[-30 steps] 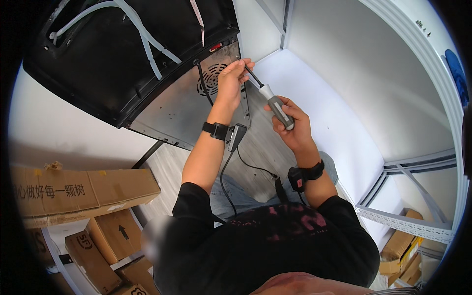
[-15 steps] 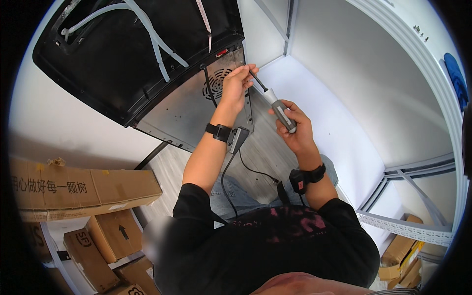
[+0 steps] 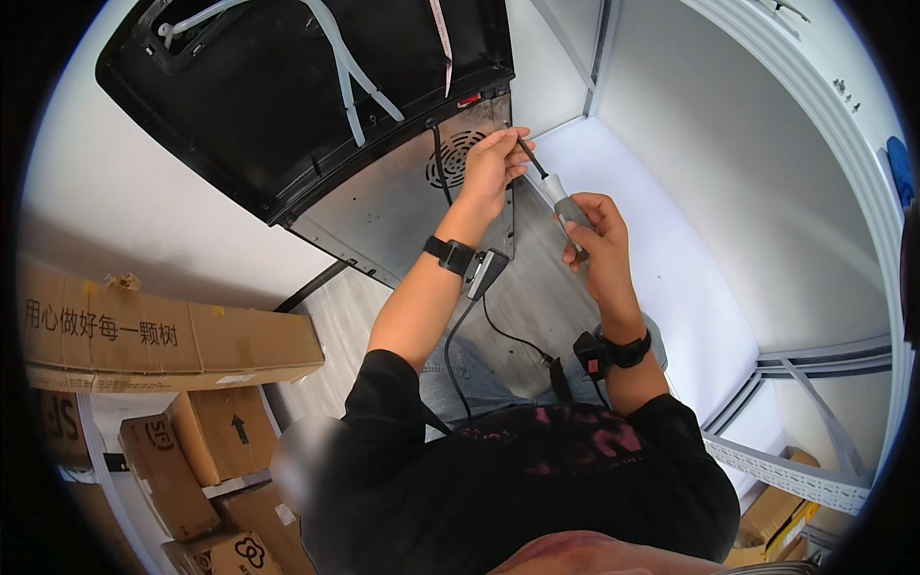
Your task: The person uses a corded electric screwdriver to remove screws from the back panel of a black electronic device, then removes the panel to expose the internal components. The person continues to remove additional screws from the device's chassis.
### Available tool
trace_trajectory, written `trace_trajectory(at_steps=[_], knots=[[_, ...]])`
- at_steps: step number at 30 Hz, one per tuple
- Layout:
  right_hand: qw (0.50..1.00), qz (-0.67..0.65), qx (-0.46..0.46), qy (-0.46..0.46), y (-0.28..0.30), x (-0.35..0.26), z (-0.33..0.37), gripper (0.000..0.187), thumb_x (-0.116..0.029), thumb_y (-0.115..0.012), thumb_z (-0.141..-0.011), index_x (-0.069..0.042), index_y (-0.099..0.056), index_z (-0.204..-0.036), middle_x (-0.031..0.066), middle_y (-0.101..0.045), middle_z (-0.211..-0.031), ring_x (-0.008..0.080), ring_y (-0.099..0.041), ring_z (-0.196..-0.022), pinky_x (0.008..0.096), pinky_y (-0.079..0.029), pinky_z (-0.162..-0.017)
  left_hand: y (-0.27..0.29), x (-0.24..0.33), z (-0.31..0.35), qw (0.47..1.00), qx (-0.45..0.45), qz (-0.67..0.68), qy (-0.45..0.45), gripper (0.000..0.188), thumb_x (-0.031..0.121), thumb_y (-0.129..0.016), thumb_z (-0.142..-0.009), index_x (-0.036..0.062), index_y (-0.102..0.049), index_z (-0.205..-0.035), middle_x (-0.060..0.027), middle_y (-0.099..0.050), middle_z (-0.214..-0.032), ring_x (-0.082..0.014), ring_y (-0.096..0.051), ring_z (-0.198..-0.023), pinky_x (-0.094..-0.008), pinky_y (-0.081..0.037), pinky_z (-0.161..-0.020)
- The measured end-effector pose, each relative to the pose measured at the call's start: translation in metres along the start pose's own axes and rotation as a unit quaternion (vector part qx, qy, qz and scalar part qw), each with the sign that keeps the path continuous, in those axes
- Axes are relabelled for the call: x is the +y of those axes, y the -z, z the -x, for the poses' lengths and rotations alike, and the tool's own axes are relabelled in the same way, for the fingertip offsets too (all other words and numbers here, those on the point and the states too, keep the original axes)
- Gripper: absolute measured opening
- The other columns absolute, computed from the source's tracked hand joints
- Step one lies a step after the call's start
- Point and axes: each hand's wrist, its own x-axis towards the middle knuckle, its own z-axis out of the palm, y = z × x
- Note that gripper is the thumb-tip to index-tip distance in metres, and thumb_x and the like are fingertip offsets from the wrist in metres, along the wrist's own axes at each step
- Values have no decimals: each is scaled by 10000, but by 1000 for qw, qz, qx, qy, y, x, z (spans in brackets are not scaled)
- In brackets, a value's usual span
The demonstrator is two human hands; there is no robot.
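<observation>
In my right hand point(image 3: 606, 240) is a screwdriver point(image 3: 573, 213) with a grey handle, its fingers wrapped round the grip. The dark shaft slants up and left to my left hand point(image 3: 491, 171), whose fingers are closed about its tip end. Whether a screw sits there is too small to tell. Both hands are beside the right edge of a bare metal panel point(image 3: 369, 225) with a round slotted vent point(image 3: 450, 158). Above the panel is the machine's open black housing point(image 3: 287, 115), with pale flexible tubes point(image 3: 340, 57) inside it.
A black cable point(image 3: 439, 163) hangs down over the panel. Devices with cords are strapped to both wrists. Cardboard boxes point(image 3: 172, 335) are stacked at the lower left. A white ledge with a metal frame point(image 3: 815, 125) runs along the right, bearing small screws point(image 3: 845, 94) and a blue item point(image 3: 899, 171).
The whole view has shifted, so the machine and hands appear farther right. My right hand's fingers have turned round the screwdriver handle. My left hand stays at the shaft's tip end.
</observation>
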Motion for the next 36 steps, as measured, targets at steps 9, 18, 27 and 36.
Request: trace_trajectory(at_steps=[9,18,27,36], knots=[[964,224,42,135,0,1,0,309,2,-608,-771,-8,-555,-1076,103,-607,-992,126,-572,-584,262,-441,-498,-4,3,4,999,4,-30,16,238,293,-558,-929,58,-591,-910,-12,-605,-743,-90,-595,-573,-207,-489,-524],[867,362,74,335,-2,-6,6,359,-50,-672,-756,-75,-585,-1103,81,-577,-1026,175,-584,-644,302,-467,-574,-7,5,0,999,-12,23,21,245,231,-603,-903,41,-549,-757,-85,-618,-704,-122,-580,-544,-227,-504,-520],[990,128,53,0,8,-8,16,350,-175,-607,-883,-51,-506,-1195,56,-578,-789,109,-518,-588,248,-404,-508,-10,-1,1,1000,-14,24,1,215,232,-539,-941,43,-560,-842,-58,-619,-711,-94,-568,-548,-220,-506,-538],[806,410,100,415,-4,5,12,535,-47,-716,-716,-40,-524,-1214,74,-507,-707,206,-527,-618,296,-430,-562,-6,0,5,998,-41,38,25,236,245,-571,-922,40,-548,-806,-76,-613,-708,-114,-580,-562,-232,-513,-541]])
